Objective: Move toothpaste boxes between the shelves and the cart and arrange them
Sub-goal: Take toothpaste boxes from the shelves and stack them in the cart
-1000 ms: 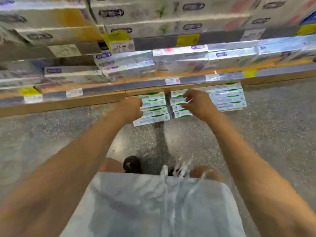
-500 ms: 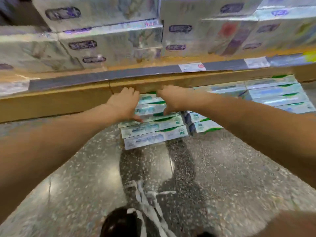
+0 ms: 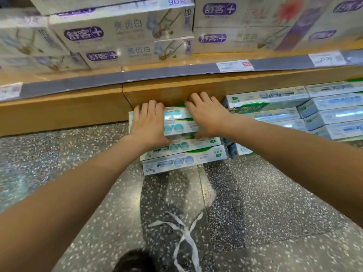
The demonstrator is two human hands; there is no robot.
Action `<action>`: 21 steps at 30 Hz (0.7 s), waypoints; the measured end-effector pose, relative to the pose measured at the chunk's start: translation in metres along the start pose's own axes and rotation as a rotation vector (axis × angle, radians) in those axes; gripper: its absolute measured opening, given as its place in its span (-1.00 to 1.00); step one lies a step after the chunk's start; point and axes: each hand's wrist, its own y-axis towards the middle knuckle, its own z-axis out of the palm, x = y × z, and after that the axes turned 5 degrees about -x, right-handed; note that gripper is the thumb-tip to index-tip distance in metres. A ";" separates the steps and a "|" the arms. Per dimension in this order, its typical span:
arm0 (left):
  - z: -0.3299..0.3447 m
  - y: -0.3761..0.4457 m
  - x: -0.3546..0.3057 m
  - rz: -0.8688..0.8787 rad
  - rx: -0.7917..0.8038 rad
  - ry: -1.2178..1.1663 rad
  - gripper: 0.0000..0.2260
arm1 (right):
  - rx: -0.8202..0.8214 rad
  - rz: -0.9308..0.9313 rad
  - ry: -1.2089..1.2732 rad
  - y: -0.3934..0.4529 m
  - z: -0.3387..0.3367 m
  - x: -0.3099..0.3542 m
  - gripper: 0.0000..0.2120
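Left hand (image 3: 148,122) and right hand (image 3: 206,116) lie spread, flat on the floor stack of toothpaste boxes (image 3: 182,152); step: squaring. Next likely requires an even inward push.

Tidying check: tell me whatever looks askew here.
The left stack on the floor is uneven: its bottom boxes jut out and sit skewed from those above. Both hands lie on its top. The right stacks look squarer.

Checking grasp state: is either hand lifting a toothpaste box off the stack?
No: left hand and right hand rest flat on the floor stack.
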 end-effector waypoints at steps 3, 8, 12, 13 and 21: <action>0.005 -0.001 0.001 0.006 0.064 -0.032 -0.14 | -0.013 -0.053 -0.063 0.003 0.004 0.002 -0.17; 0.008 -0.019 -0.010 0.047 0.108 0.096 -0.16 | -0.051 -0.100 0.022 -0.009 0.015 0.007 -0.26; -0.026 -0.028 -0.014 0.144 0.083 0.182 -0.18 | -0.056 -0.127 0.055 -0.030 -0.005 0.002 -0.32; -0.046 -0.028 -0.017 0.161 0.066 0.181 -0.19 | -0.060 -0.109 0.088 -0.037 -0.022 -0.004 -0.31; -0.323 -0.040 -0.082 0.411 -0.117 0.160 -0.21 | -0.291 0.172 0.239 -0.180 -0.262 -0.072 -0.21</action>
